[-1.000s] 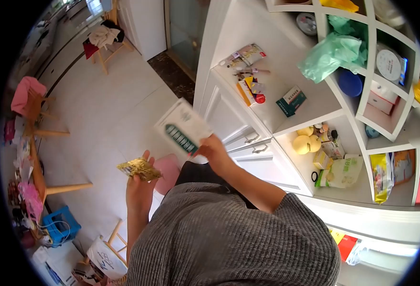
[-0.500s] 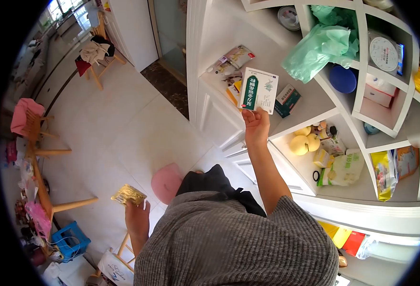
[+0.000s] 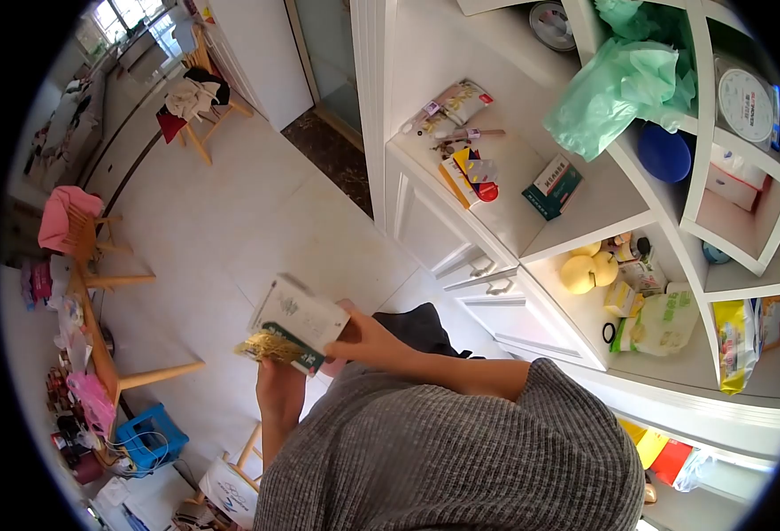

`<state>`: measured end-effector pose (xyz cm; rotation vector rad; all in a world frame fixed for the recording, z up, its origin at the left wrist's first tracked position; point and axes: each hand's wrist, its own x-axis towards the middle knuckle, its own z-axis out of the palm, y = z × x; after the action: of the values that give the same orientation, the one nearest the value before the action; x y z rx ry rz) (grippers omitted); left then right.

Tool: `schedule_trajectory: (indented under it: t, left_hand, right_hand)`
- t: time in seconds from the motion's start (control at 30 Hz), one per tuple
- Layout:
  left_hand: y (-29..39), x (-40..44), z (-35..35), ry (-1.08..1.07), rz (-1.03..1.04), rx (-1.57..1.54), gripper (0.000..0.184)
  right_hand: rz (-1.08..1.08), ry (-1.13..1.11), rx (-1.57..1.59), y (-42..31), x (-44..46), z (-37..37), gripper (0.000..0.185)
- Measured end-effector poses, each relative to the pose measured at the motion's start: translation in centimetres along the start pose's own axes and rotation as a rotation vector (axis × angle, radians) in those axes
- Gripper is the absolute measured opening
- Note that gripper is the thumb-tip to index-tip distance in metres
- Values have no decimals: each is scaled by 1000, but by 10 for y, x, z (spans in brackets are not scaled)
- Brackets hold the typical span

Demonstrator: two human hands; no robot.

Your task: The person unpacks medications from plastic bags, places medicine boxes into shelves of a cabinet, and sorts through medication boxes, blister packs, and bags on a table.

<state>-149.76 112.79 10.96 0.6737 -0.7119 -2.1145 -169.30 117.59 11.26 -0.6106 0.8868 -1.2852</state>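
A white and green box (image 3: 297, 314) is in my right hand (image 3: 368, 341), whose fingers wrap its right edge, in front of my body. Close against the box's lower left side are gold packets (image 3: 268, 345), held by my left hand (image 3: 279, 385). Part of the box's green panel is hidden behind the packets. To the right, a dark green and white box (image 3: 552, 188) lies on the shelf (image 3: 505, 221), near a yellow and red box (image 3: 461, 177) and a clear pouch (image 3: 465, 102).
The lower compartment holds yellow fruit (image 3: 589, 270) and a white-green bag (image 3: 660, 323). Green plastic bags (image 3: 616, 88) hang over the shelf edge. A pink stool partly shows by my hands. Wooden chairs (image 3: 80, 226) and a blue crate (image 3: 151, 438) stand left.
My right hand has brought the white and green box from in front of the shelf back to the gold packets. My left hand has moved slightly right and up, still holding them.
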Motion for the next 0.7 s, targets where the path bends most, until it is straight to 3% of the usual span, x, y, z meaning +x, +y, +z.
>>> schedule_trajectory:
  t: [0.13, 0.2, 0.23, 0.27, 0.3, 0.37, 0.43, 0.47, 0.57, 0.63, 0.7]
  left_hand:
    - [1, -16, -14, 26, 41, -94, 66]
    - [-1, -25, -22, 48, 66, -125, 66]
    - [-2, -28, -24, 57, 75, -136, 65]
    - [-3, -31, -26, 67, 83, -146, 65]
    - [-3, -33, -28, 75, 91, -156, 65]
    - [-4, -35, -26, 131, 104, -155, 62]
    - [-4, -37, -12, 264, 127, -131, 62]
    - [-3, -35, -14, 230, 122, -138, 62]
    - [-5, -36, -31, 135, 98, -165, 61]
    - [-4, -36, -38, 89, 85, -200, 59]
    - [-5, -36, -31, 180, 106, -173, 62]
  right_hand:
    - [22, -252, -695, -49, 4, -24, 63]
    - [-496, 329, -1083, -41, 25, -79, 68]
    - [-478, 573, -1228, -68, 33, -104, 69]
    - [-600, 810, -1456, -90, 42, -138, 77]
    - [-376, 1014, -1551, -112, 45, -160, 88]
    - [-348, 1194, -1796, -125, 57, -212, 100]
    - [-10, 1073, -1853, -139, 69, -228, 106]
    - [153, 1008, -1867, -146, 78, -233, 110]
    - [387, 841, -1771, -154, 97, -251, 111]
    - [375, 867, -1737, -149, 103, -255, 107]
    - [381, 882, -1687, -153, 104, -258, 103]
